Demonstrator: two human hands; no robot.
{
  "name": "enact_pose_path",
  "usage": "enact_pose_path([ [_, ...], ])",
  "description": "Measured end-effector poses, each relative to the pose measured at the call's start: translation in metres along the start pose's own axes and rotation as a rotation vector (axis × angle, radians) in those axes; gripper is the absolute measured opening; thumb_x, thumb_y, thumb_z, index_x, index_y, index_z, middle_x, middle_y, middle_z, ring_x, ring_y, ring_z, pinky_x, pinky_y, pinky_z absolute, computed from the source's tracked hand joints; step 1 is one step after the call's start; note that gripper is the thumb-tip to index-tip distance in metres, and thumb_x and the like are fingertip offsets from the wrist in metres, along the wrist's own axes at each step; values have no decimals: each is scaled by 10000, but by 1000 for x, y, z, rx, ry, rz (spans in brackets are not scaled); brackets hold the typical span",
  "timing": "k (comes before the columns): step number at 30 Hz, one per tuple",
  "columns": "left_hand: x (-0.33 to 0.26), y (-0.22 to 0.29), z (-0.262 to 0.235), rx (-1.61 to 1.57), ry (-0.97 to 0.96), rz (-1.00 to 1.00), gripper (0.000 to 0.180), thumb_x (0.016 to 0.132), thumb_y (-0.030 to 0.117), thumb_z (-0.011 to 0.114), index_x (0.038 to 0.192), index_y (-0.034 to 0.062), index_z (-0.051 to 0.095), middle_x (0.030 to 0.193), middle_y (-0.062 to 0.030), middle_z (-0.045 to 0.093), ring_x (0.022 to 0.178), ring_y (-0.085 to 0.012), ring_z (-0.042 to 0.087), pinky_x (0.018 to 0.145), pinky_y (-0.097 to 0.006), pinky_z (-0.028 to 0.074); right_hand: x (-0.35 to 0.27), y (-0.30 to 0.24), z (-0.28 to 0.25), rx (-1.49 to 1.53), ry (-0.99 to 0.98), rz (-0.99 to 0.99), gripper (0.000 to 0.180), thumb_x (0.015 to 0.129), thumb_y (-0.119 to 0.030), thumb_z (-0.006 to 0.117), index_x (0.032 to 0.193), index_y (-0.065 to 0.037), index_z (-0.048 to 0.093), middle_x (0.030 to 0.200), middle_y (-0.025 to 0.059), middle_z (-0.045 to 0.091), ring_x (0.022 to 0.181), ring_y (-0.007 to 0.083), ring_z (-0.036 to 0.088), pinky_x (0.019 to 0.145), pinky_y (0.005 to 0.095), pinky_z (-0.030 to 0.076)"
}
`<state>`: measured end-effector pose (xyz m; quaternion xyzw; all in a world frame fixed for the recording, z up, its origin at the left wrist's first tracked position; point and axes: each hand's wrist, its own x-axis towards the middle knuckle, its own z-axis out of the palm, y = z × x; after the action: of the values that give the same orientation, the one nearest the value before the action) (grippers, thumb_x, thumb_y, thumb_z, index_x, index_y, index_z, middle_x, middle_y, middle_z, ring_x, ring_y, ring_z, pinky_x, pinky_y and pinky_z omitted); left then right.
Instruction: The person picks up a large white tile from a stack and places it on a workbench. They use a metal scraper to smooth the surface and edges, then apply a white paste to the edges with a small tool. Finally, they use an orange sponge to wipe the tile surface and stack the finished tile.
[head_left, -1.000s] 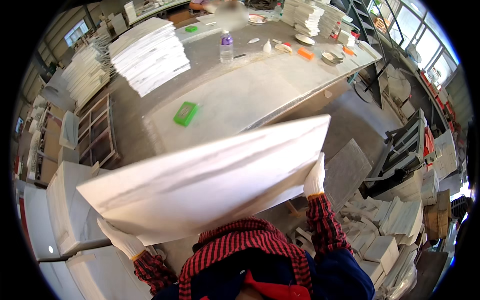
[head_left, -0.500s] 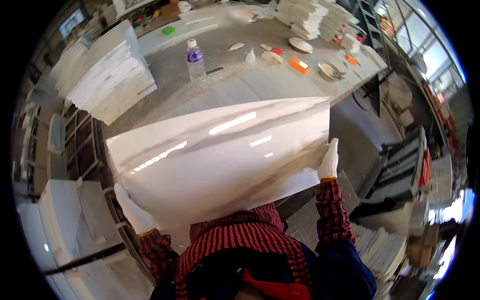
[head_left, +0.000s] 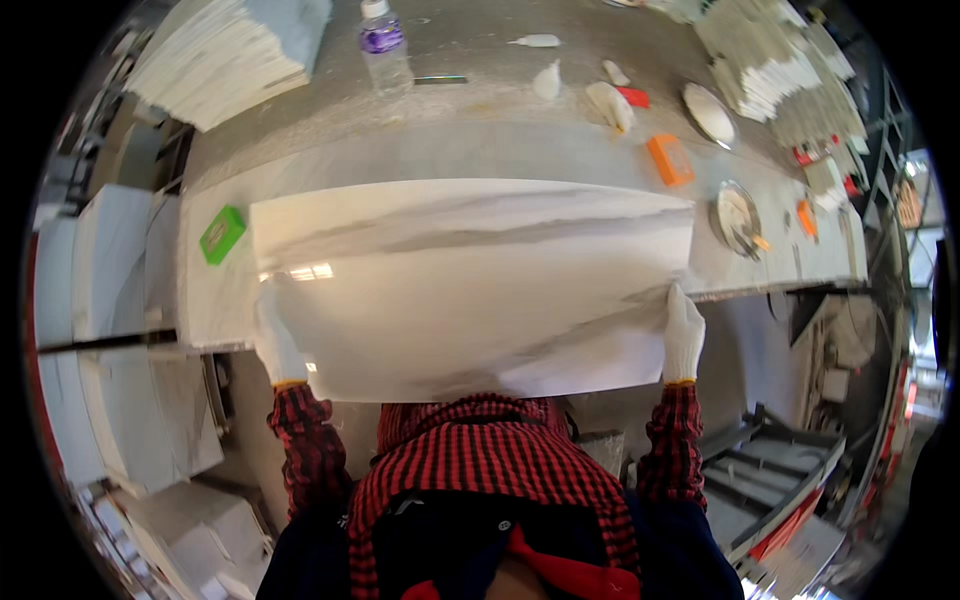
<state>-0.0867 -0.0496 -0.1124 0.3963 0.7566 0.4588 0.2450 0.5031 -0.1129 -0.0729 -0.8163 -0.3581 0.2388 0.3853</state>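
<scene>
A large white marble-look tile [head_left: 470, 290] with grey veins and a glossy face is held between my two white-gloved hands. My left hand [head_left: 278, 335] grips its left edge near the lower corner. On the opposite edge, my right hand [head_left: 683, 335] is closed round the lower right side. The far part of the tile lies over the workbench [head_left: 430, 150], while its near edge reaches toward my body. Fingers under the tile are hidden. Beside its left edge sits a green box [head_left: 222, 235].
On the bench stand a water bottle [head_left: 385, 50], a small white squeeze bottle [head_left: 547, 80], an orange box [head_left: 670, 160] and a metal bowl [head_left: 738, 218] of paste. Tile stacks rise at far left [head_left: 230, 65] and far right [head_left: 765, 60]. A metal frame [head_left: 770, 480] stands lower right.
The tile has moved from a slanted position before the bench to lie squarely over its near edge. Both hands keep hold. My view has turned, and the green box shows beside the tile.
</scene>
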Motion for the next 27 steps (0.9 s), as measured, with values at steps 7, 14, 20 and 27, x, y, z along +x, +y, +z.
enact_pose_path([
  [7,-17,58,36,176,177,-262,622,932,601,585,1186,53,732,1173,-201,698,1044,-326,658,973,-424,477,55,12,-6,16,-6,-34,411,1014,-318,637,1161,57,720,972,121,773,884,123,638,838,327,509],
  [14,-12,42,48,362,316,-144,625,922,623,599,1008,20,734,967,-216,706,1036,-404,613,943,-486,459,79,13,7,15,-47,-57,434,1026,-328,628,979,100,686,718,9,567,729,90,463,667,308,426],
  [20,-14,48,50,555,344,29,619,942,587,585,881,-18,698,966,-218,684,1057,-437,572,926,-527,437,80,-3,8,-9,-92,-48,452,1036,-342,607,975,101,674,721,18,540,732,97,444,667,312,420],
  [27,-17,43,55,583,444,115,567,940,532,622,908,-26,713,1058,-241,663,1092,-430,543,946,-528,430,68,-8,7,-179,-18,-76,498,1049,-387,535,1113,79,698,881,93,701,803,155,567,753,342,467],
])
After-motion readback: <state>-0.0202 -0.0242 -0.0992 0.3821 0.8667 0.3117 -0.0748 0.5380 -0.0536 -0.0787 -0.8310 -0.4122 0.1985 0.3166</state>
